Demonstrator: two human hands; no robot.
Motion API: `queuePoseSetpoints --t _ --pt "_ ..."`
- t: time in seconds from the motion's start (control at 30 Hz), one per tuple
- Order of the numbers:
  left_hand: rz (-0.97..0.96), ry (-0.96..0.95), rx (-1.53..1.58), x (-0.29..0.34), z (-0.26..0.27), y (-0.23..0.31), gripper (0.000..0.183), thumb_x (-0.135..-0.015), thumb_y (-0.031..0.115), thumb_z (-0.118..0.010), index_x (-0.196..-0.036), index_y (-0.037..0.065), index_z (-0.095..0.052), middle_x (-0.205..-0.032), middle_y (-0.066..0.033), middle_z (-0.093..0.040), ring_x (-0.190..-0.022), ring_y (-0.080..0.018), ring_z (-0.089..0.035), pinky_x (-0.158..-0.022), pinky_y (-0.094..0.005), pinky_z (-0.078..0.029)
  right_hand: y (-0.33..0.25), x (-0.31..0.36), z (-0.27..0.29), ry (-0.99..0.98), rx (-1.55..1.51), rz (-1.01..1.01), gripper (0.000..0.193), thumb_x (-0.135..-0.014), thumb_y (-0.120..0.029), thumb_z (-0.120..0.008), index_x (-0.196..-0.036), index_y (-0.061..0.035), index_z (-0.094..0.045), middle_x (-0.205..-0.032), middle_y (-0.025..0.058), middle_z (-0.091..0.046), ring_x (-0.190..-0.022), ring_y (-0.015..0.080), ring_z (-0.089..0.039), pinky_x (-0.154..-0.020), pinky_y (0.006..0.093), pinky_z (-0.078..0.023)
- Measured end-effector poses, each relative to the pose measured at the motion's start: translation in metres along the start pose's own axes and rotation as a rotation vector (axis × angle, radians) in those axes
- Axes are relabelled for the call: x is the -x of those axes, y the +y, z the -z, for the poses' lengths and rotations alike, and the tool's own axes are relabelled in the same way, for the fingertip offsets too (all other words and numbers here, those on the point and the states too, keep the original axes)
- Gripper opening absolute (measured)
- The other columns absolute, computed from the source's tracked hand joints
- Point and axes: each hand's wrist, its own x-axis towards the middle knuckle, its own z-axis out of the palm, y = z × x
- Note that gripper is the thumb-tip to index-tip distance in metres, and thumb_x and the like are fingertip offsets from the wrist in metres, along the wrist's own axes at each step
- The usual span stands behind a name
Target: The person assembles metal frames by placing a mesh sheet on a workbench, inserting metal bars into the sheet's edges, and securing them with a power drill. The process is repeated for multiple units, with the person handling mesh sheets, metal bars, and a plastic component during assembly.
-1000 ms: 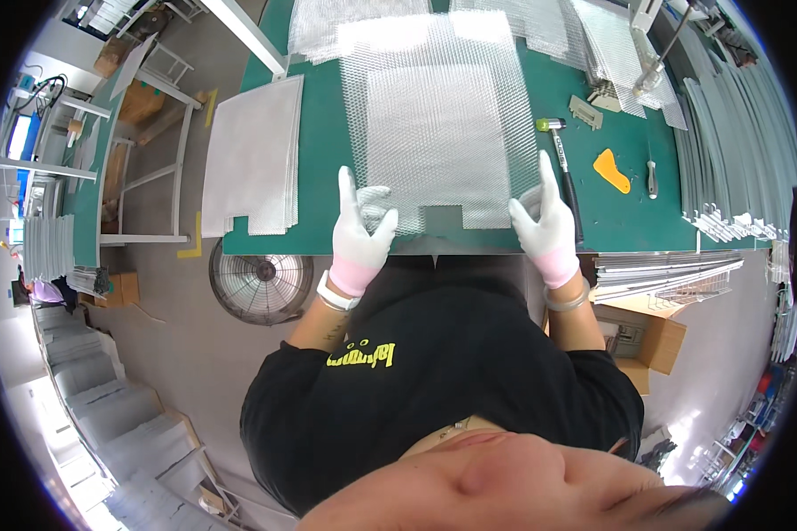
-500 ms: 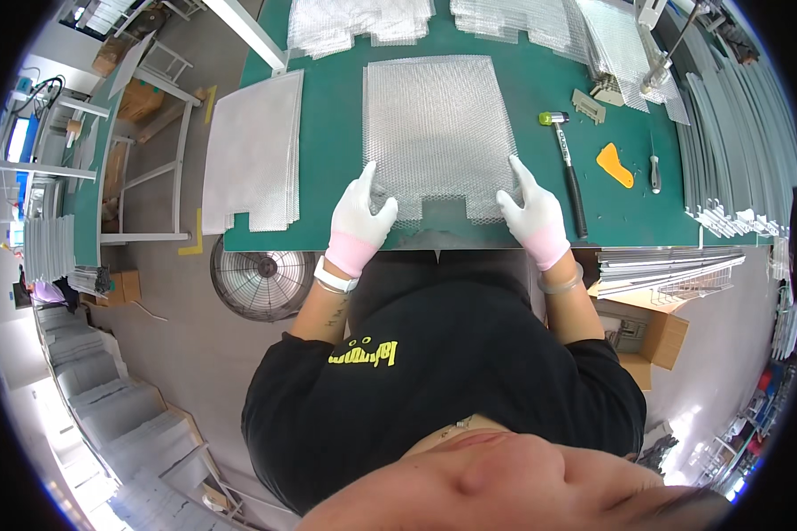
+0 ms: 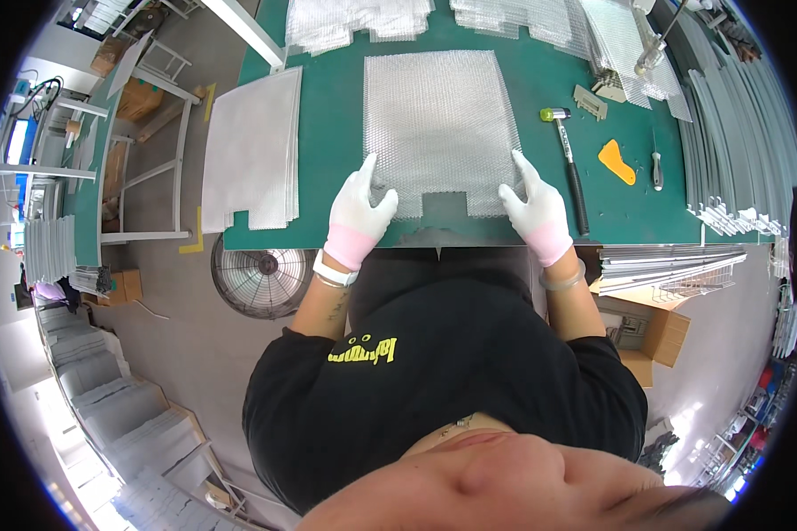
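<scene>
A silvery wire mesh sheet (image 3: 438, 119) with a notch in its near edge lies flat on the green tabletop (image 3: 332, 97) in front of me. My left hand (image 3: 361, 208), in a white glove with a pink cuff, is at its near left corner, index finger along the side edge and thumb by the near edge. At the near right corner my right hand (image 3: 536, 208), gloved alike, mirrors it. Both hands have thumb and index finger spread apart; the other fingers are partly hidden. Whether more sheets lie underneath, I cannot tell.
Left of it lies a stack of pale notched sheets (image 3: 252, 150). To the right are a hammer (image 3: 571, 173), a yellow scraper (image 3: 617, 163), a screwdriver (image 3: 656, 170) and long grey strips (image 3: 735, 150). More mesh stacks (image 3: 359, 19) line the far side. A fan (image 3: 261, 279) stands below the table.
The mesh sheet has shifted slightly away from me, and its near edge looks more even. Both hands have stayed at its near corners, with only small movement.
</scene>
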Motion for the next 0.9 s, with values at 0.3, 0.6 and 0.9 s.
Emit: queuePoseSetpoints --t 0.3,0.6,0.9 --pt "-0.021 0.001 -0.041 -0.010 -0.010 -0.010 0.063 -0.083 0.022 -0.068 -0.138 -0.003 -0.050 -0.089 -0.0103 -0.057 -0.074 -0.0198 -0.054 -0.073 -0.0325 -0.048 0.020 -0.012 -0.013 0.079 0.070 0.109 0.058 -0.085 -0.023 -0.067 -0.136 -0.0018 -0.052 -0.084 0.0226 -0.067 -0.072 0.0365 -0.065 -0.068 0.0424 -0.052" --pt "0.006 -0.037 -0.087 -0.004 -0.017 -0.016 0.065 -0.083 0.026 -0.066 -0.140 -0.001 -0.047 -0.091 -0.0129 -0.058 -0.083 -0.0271 -0.058 -0.078 -0.0377 -0.050 0.022 -0.008 -0.019 -0.006 0.158 0.035 0.058 -0.087 -0.028 -0.066 -0.139 -0.0068 -0.051 -0.090 0.0209 -0.067 -0.082 0.0360 -0.066 -0.075 0.0427 -0.052" --pt "-0.017 -0.061 -0.128 -0.001 -0.023 -0.025 0.066 -0.083 0.026 -0.068 -0.139 -0.001 -0.048 -0.098 -0.0156 -0.058 -0.087 -0.0293 -0.059 -0.079 -0.0376 -0.051 0.023 -0.008 -0.024 -0.069 0.266 -0.013 0.059 -0.087 -0.029 -0.067 -0.141 -0.0099 -0.050 -0.096 0.0211 -0.068 -0.089 0.0376 -0.065 -0.078 0.0439 -0.052"
